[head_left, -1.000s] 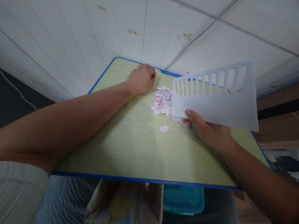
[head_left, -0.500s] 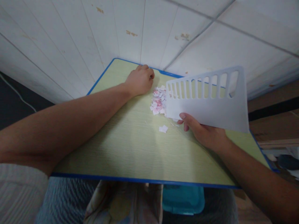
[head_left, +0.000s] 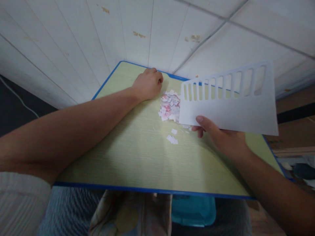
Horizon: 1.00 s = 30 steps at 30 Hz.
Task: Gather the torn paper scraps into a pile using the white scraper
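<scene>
My right hand point(head_left: 221, 137) grips a thin white plastic panel point(head_left: 221, 113) by its lower edge, thumb in front and fingers behind. Slots of growing length run along the panel's upper part, and it is tilted up over the table. Behind its left end lies a pile of small white and pink paper scraps point(head_left: 169, 106), partly hidden by the panel. A few loose white scraps point(head_left: 172, 139) lie nearer to me. My left hand point(head_left: 149, 83) rests as a loose fist left of the pile, by the table's far edge; nothing shows in it.
The small table point(head_left: 128, 157) has a pale wood-grain top and a blue rim, and its far side is close to a white panelled wall point(head_left: 73, 39). Below the near edge, a teal plastic box point(head_left: 193, 211) sits by my lap. A cardboard box point(head_left: 295, 134) stands at the right.
My right hand has moved the panel right and slightly up, uncovering more of the pile. More loose scraps lie apart in front of it. My left hand has stayed put.
</scene>
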### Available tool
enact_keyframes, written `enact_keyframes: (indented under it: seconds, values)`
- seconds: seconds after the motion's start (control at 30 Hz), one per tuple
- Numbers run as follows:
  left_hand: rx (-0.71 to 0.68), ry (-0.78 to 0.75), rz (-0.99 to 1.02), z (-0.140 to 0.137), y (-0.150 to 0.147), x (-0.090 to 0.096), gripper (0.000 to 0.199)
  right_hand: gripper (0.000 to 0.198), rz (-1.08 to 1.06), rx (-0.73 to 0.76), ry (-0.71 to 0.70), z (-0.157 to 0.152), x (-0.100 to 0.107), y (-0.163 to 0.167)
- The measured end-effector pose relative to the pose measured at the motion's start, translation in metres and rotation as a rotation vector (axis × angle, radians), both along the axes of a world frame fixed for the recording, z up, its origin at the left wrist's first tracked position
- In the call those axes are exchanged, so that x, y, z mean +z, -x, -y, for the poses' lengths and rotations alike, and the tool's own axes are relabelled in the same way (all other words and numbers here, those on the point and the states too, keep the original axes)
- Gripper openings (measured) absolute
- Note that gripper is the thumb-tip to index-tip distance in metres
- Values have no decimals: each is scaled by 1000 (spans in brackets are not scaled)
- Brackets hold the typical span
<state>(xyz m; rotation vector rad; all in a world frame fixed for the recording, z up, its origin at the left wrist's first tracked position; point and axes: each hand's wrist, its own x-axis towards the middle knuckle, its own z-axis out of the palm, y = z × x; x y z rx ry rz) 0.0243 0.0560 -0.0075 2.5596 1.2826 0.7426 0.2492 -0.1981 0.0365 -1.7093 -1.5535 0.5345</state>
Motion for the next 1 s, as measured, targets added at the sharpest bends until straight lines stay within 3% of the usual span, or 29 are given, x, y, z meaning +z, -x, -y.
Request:
enact_keyframes:
  seconds: [0.23,0.33,0.47,0.67,0.83,1.0]
  values:
    - [-6,-60,23,-9,-1,-10,33,38,-3,8,14,-3,-2,-2]
    - [-22,-58,49,-10,-1,-11,33,43,39,-24,-35,-6,-4,-2]
    - [-24,-41,57,-9,-1,-10,35,54,144,-50,-64,-8,-7,-3]
    - [-20,-37,57,-8,-2,-9,36,58,118,99,-27,-3,-5,-1]
    - [-5,-32,20,-5,-1,-6,34,56,89,-25,-50,-7,-7,-5]
    - [-5,18,-20,1,0,2,39,56,149,35,-23,-5,-5,-3]
